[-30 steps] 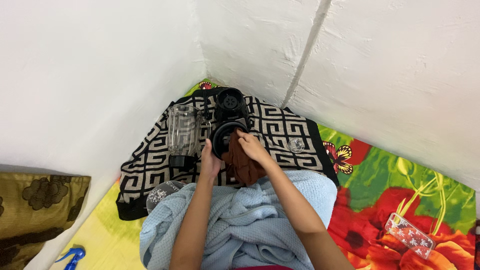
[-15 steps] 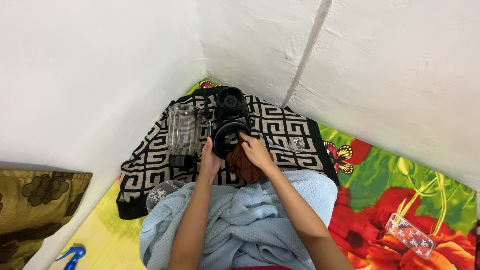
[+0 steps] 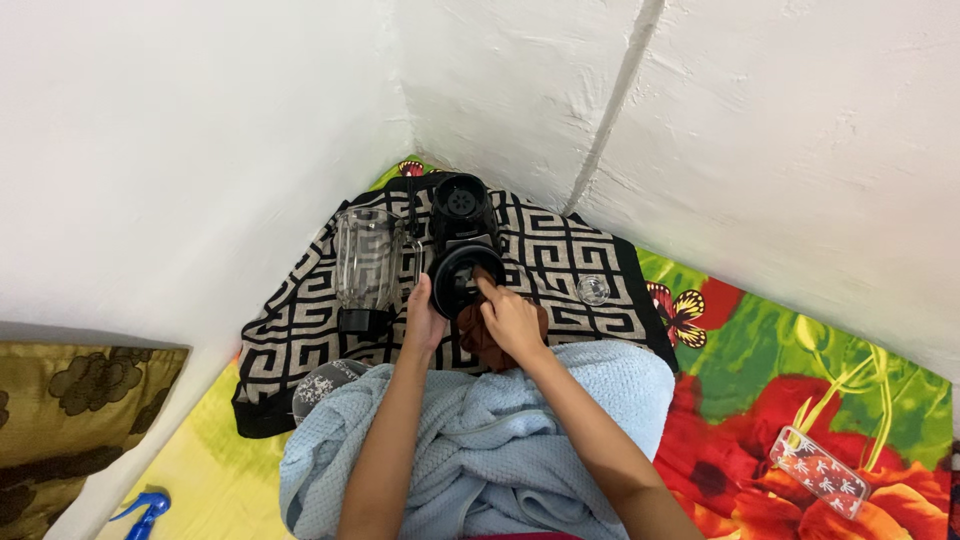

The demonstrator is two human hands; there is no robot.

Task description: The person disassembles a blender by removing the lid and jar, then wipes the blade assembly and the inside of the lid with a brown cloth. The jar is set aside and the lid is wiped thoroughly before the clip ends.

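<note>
My left hand [image 3: 424,318] grips the rim of a round black blender lid [image 3: 458,280], holding it up on edge. My right hand [image 3: 510,318] presses a brown cloth [image 3: 476,338] into the lid's inner face, fingers reaching inside it. Just behind the lid stands the black blender base [image 3: 461,208]. A clear blender jar [image 3: 364,262] with a black bottom stands to the left. All rest on a black and white patterned cloth [image 3: 300,330] in the corner of two white walls.
A small clear round cap [image 3: 593,290] lies right of the hands. A light blue blanket [image 3: 480,450] covers my lap. A floral sheet [image 3: 800,400] holds a patterned phone case [image 3: 824,472]. An olive cushion [image 3: 60,420] and a blue object [image 3: 140,510] are at left.
The right hand has shifted with the brown cloth from below the lid up into its inner face. The left hand keeps its hold on the lid's rim.
</note>
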